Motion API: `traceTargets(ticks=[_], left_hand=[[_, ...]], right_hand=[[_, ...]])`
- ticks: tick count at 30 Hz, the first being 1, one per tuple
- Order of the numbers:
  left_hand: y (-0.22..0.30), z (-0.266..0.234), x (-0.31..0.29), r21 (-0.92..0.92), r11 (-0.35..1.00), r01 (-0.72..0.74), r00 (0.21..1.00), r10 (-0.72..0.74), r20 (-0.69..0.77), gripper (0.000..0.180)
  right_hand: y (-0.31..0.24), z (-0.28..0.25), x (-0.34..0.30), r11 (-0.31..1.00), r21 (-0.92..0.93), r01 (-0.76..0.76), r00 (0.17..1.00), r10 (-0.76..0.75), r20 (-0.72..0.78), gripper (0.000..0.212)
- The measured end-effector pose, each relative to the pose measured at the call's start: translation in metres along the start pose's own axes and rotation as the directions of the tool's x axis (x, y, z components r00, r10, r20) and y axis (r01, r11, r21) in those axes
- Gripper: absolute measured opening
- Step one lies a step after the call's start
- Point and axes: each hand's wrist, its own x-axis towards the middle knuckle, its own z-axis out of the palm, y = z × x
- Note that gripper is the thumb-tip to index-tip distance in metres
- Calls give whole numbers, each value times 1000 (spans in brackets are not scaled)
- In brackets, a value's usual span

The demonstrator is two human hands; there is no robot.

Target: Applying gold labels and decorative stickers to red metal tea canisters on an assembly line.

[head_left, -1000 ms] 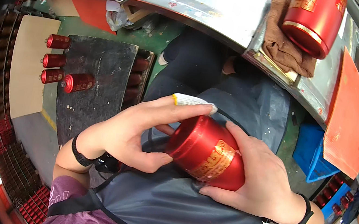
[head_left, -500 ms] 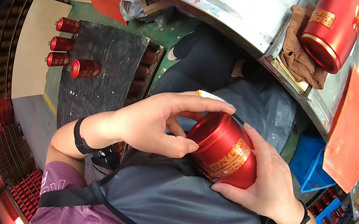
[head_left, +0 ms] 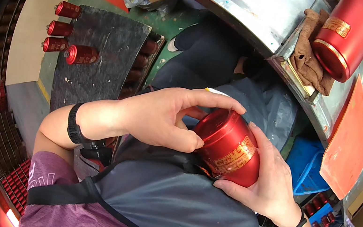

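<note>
Over my apron I have a glossy red canister (head_left: 236, 150) with a gold scroll pattern, tilted on its side. My left hand (head_left: 162, 115) curves around its left end, the thumb and forefinger touching the rim. Around the other end my right hand (head_left: 272, 182) is wrapped, thumb below and fingers above. A white strip with a yellow edge (head_left: 218, 92) shows behind my left forefinger; what it is I cannot make out. My other left fingers are partly hidden behind the canister.
A larger red canister (head_left: 345, 39) lies on a brown cloth (head_left: 311, 58) on the metal table (head_left: 250, 10). Several small red canisters (head_left: 81, 55) lie by a dark board (head_left: 98, 71) at left. An orange sheet (head_left: 350, 145) and blue crate (head_left: 308, 167) are at right.
The view has shifted slightly, and the phone on the table has mostly left the top edge. My left forefinger reaches a little farther over the canister's end. Both hands keep hold of it.
</note>
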Motion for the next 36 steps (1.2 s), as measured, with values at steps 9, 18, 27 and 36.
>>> traceTargets(ticks=[9, 18, 27, 36], left_hand=[[-18, -11, 7, 149, 975, -166, 985, 158, 66, 70], [-17, -8, -4, -147, 989, -19, 998, 27, 52, 69], [-26, -9, 3, 55, 976, -209, 973, 202, 110, 70], [70, 30, 15, 833, 499, -239, 968, 59, 242, 105]], right_hand=[[-7, 2, -1, 998, -59, 12, 1000, -13, -13, 104], [-1, 4, 4, 998, -36, 55, 998, -55, 2, 104], [-6, 0, -7, 992, -92, 88, 993, -95, -71, 98], [-28, -19, -5, 682, -694, 230, 898, -424, -119, 91]])
